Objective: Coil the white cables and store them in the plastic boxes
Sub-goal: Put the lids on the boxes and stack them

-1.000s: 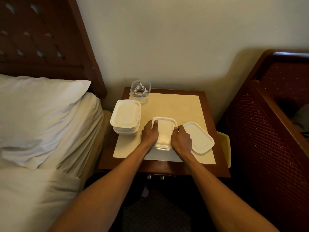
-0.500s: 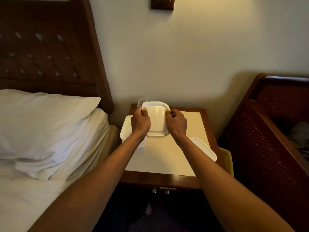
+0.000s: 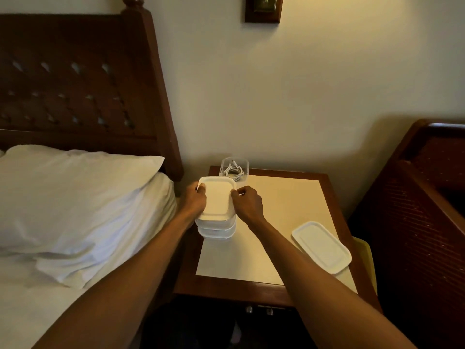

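A lidded white plastic box [image 3: 217,197] sits on top of a stack of closed boxes [image 3: 217,231] at the left edge of the bedside table [image 3: 329,187]. My left hand [image 3: 195,201] grips its left side and my right hand [image 3: 247,204] grips its right side. Behind the stack, an open clear box [image 3: 245,164] holds a coiled white cable [image 3: 233,170]. A loose white lid [image 3: 321,246] lies flat near the table's right front corner.
A bed with a white pillow [image 3: 75,197] and dark wooden headboard [image 3: 75,79] borders the table on the left. A dark wooden chair [image 3: 425,210] stands to the right. The wall is directly behind the table.
Both hands lifted the lidded box from the table's middle and carried it left onto the stack of closed boxes. The camera has tilted up.
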`<state>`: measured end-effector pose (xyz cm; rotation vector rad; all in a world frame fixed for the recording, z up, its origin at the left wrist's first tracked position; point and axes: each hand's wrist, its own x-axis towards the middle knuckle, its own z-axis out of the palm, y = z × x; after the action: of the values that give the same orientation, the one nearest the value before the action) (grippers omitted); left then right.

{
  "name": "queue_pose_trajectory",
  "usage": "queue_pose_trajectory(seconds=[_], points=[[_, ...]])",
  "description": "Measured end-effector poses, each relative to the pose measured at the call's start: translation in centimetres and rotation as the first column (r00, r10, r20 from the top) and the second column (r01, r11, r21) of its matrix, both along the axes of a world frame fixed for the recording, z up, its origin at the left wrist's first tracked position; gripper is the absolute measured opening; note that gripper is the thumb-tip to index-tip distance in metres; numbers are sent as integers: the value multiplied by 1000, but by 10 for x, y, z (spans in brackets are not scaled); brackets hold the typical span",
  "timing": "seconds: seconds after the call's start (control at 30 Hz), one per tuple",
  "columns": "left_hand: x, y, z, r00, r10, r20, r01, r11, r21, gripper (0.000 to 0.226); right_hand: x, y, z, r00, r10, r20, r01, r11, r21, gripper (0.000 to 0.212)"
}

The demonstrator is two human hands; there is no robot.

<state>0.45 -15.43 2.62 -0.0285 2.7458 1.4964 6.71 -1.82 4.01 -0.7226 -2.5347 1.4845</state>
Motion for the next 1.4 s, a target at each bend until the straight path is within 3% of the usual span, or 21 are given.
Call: queue_pose_trajectory(seconds=[0.37,0.63,0.87,0.93,1.03,1.2,1.3,1.4], points=[[-2,-3,6,998,-1,56,-2,999,51,36,0,6,-2,1000,17,-23,-17,1000,0,39],[-58,6,52,993,-54,-105,46,996,-70,38,-43,44,12,995,-90,-46,93,994,62,29],[-117,44,33,975,-168,144,191,967,-169,36,-102,66,-25,986,-94,141,92,995,22,47],[-132,52,20,961,-178,213,220,956,-194,48,-115,67,-40,983,-91,163,90,996,14,51],[-148,58,3,933,-191,304,255,949,-188,46,-127,67,-55,982,-75,171,75,997,8,51],[-160,69,-4,897,-236,374,295,949,-110,35,-135,69,-63,990,-80,115,98,983,-156,35],[-156,77,14,915,-250,317,317,931,-180,29,-127,76,-51,994,-98,41,105,975,-198,33],[-134,90,51,937,-272,217,331,892,-309,25,-103,89,-24,991,-103,-84,90,986,-143,24]])
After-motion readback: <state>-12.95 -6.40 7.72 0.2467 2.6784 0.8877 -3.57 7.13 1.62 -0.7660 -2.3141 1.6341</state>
